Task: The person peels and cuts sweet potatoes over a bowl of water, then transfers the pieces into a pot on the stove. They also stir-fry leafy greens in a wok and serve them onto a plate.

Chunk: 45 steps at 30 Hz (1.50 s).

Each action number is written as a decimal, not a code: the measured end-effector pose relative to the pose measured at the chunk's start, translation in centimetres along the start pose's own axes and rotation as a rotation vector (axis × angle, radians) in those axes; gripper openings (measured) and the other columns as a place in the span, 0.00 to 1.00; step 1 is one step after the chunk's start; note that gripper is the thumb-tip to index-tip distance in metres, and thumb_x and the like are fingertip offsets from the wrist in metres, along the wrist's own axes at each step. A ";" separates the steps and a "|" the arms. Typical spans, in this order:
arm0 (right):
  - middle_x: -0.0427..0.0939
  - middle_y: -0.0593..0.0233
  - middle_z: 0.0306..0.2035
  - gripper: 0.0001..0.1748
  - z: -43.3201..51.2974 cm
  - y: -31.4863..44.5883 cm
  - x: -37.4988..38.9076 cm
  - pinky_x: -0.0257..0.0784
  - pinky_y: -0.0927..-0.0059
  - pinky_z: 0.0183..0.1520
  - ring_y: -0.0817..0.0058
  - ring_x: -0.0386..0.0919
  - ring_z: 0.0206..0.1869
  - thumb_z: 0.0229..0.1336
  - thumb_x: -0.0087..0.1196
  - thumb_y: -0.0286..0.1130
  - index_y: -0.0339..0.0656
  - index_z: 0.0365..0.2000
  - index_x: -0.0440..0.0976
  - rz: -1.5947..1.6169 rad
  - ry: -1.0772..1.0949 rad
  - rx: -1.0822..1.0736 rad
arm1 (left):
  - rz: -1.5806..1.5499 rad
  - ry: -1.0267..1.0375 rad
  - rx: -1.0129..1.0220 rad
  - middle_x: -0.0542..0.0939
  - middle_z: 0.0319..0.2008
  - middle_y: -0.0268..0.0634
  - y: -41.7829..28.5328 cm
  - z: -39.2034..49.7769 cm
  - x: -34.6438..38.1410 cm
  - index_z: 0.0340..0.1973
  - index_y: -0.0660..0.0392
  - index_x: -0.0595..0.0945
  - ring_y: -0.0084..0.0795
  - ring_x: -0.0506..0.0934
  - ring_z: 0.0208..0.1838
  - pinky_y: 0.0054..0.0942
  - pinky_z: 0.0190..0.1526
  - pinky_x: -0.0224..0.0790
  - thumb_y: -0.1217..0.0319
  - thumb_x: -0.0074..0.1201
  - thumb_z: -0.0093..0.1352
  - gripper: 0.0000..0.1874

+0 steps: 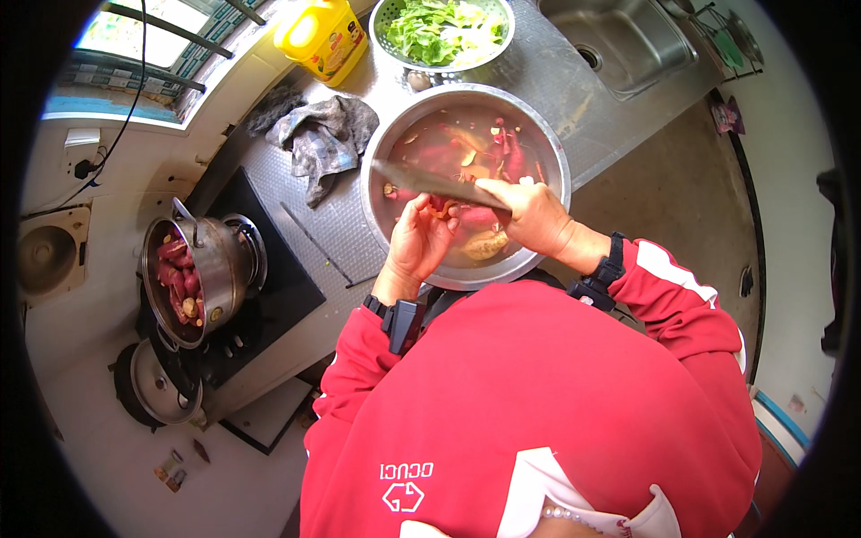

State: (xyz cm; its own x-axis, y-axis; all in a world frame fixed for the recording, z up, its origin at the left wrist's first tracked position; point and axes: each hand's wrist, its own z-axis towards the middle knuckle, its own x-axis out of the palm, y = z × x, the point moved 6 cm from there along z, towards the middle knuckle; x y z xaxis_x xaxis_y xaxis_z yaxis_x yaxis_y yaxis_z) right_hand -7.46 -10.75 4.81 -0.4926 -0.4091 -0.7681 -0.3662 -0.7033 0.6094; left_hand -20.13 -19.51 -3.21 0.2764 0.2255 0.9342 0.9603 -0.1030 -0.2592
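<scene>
A large metal basin of murky water holds several red-skinned sweet potatoes, a paler tuber and floating scraps. Over it, my right hand grips a knife whose broad blade points left across the basin. My left hand is just below the blade, its fingers around a small red-skinned piece with orange showing, likely sweet potato. The fingers partly hide this piece. Whether the blade touches it, I cannot tell.
Left on the stove, a steel pot holds red tubers. A grey cloth lies beside the basin. Beyond are a colander of chopped greens, a yellow container and a brown egg-like object. A sink is at upper right.
</scene>
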 end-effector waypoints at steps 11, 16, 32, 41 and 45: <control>0.74 0.68 0.20 0.28 -0.3 2.4 1.2 0.67 0.67 0.26 0.70 0.75 0.21 0.44 0.56 0.28 0.45 0.51 0.71 -0.242 0.073 -0.233 | 0.338 -0.203 0.043 0.75 0.47 0.35 0.6 -2.6 -3.4 0.53 0.56 0.72 0.33 0.74 0.47 0.32 0.48 0.65 0.58 0.50 0.68 0.22; 0.75 0.68 0.21 0.27 -0.9 1.3 2.1 0.67 0.68 0.28 0.71 0.76 0.22 0.45 0.54 0.29 0.43 0.51 0.70 -0.299 0.108 -0.251 | 1.743 -0.134 0.568 0.76 0.41 0.36 -0.3 -3.4 -1.5 0.51 0.56 0.72 0.32 0.75 0.40 0.29 0.39 0.67 0.62 0.52 0.68 0.19; 0.77 0.44 0.30 0.11 -1.3 -4.0 2.7 0.71 0.51 0.39 0.44 0.75 0.36 0.53 0.47 0.25 0.39 0.37 0.76 -0.066 0.400 0.371 | 0.847 -0.425 0.276 0.70 0.17 0.31 -1.3 -1.2 2.6 0.35 0.57 0.74 0.17 0.58 0.13 0.18 0.13 0.46 0.54 0.32 0.73 0.21; 0.76 0.41 0.26 0.13 -1.0 -4.9 0.6 0.71 0.54 0.36 0.45 0.76 0.34 0.60 0.48 0.36 0.34 0.34 0.75 0.199 0.288 0.525 | 0.606 -0.144 0.175 0.74 0.43 0.36 -2.8 -1.3 3.2 0.56 0.60 0.68 0.25 0.71 0.47 0.27 0.51 0.64 0.66 0.47 0.70 0.21; 0.76 0.41 0.27 0.14 -1.3 -5.2 1.1 0.71 0.55 0.36 0.46 0.77 0.33 0.60 0.48 0.35 0.34 0.37 0.76 0.216 0.269 0.536 | 0.746 -0.208 0.266 0.75 0.46 0.37 -4.0 -2.2 2.6 0.55 0.61 0.70 0.26 0.72 0.50 0.28 0.53 0.66 0.71 0.54 0.67 0.22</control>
State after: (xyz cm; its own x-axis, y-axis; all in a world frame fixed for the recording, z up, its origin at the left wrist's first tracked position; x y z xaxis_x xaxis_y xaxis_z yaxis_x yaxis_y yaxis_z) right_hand -5.11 -8.32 0.56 -0.4097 -0.6900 -0.5967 -0.6589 -0.2284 0.7167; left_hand -23.32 -20.66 0.82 0.8226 0.3659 0.4352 0.4906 -0.0697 -0.8686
